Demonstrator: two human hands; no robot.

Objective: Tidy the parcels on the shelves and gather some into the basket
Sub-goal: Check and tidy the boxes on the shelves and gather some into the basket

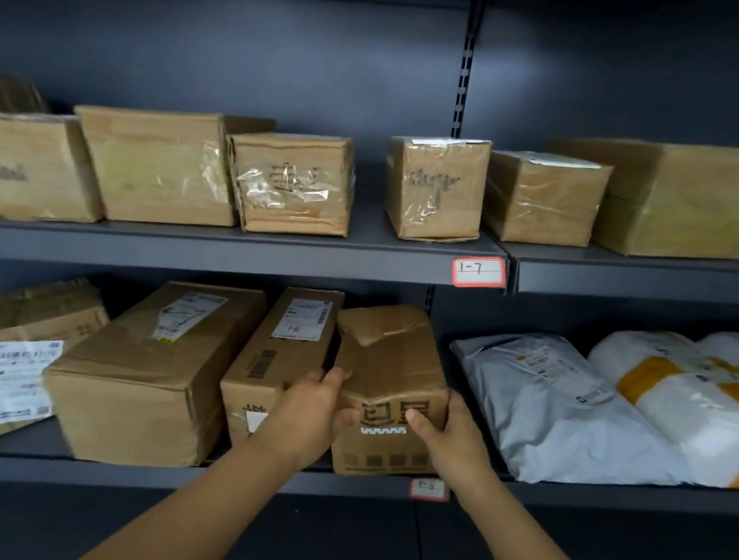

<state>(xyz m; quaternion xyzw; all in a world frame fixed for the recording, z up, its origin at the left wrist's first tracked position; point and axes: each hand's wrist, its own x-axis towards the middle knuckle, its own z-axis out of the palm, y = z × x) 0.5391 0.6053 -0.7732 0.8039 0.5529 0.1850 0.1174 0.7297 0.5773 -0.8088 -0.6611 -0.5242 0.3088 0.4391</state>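
A dented brown cardboard parcel [388, 372] stands at the front of the lower shelf [159, 480], with its near end over the shelf edge. My left hand [314, 414] grips its left front corner, fingers curled round the side. My right hand [448, 432] grips its right front corner, thumb on the front face. Left of it lie a narrow labelled box [284, 353] and a big long box [146, 371]. No basket is in view.
Grey mailer bag [563, 407] and white-and-yellow bags [699, 402] fill the lower shelf's right part. A labelled box [3, 362] lies at far left. The upper shelf [226, 252] carries several taped boxes, with a gap between two middle ones. Red-framed tags read 1-7 [479, 271] and 1-8 [429, 488].
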